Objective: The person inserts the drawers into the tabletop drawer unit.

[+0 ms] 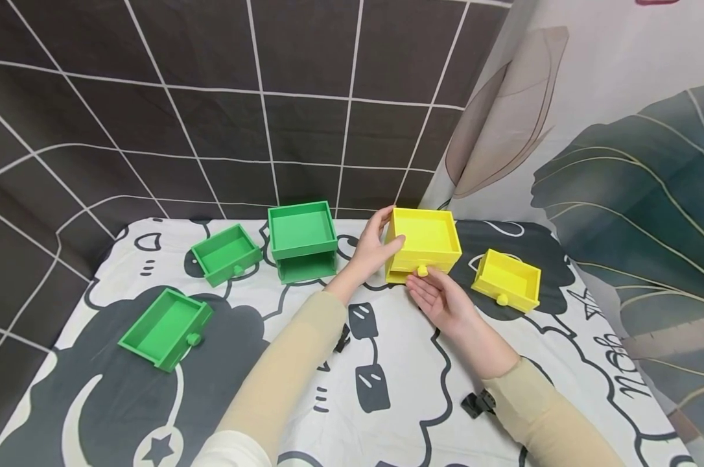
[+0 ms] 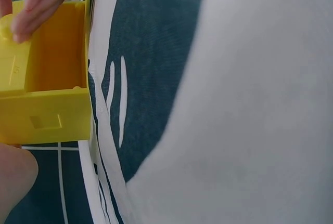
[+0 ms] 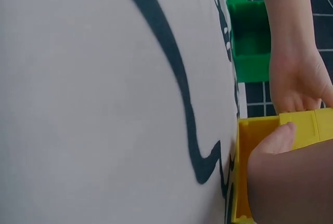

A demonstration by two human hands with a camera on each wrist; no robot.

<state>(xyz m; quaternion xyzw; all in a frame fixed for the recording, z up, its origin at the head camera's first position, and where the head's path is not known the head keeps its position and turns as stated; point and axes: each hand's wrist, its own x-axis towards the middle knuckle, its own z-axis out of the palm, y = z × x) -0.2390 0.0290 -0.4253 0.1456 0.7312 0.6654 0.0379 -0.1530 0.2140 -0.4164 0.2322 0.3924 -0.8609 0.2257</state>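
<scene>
A small yellow drawer cabinet [image 1: 428, 232] stands at the back of the table, a knobbed drawer in its upper slot and its lower slot bare. My left hand [image 1: 376, 246] grips the cabinet's left side, thumb over the top edge, the other fingers round towards the back. Just under the yellow knob [image 1: 422, 270], my right hand [image 1: 442, 301] reaches up to the drawer front, palm turned up and fingers nearly straight. In the left wrist view its fingertips [image 2: 23, 31] are beside the knob, overlapping the lower slot [image 2: 60, 52].
A second yellow drawer [image 1: 509, 280] lies right of the cabinet. Left of it stands a green cabinet [image 1: 302, 230], with one green drawer [image 1: 226, 251] beside it and another green drawer [image 1: 165, 327] nearer the front left. A dark gridded cloth [image 1: 212, 117] hangs behind the table.
</scene>
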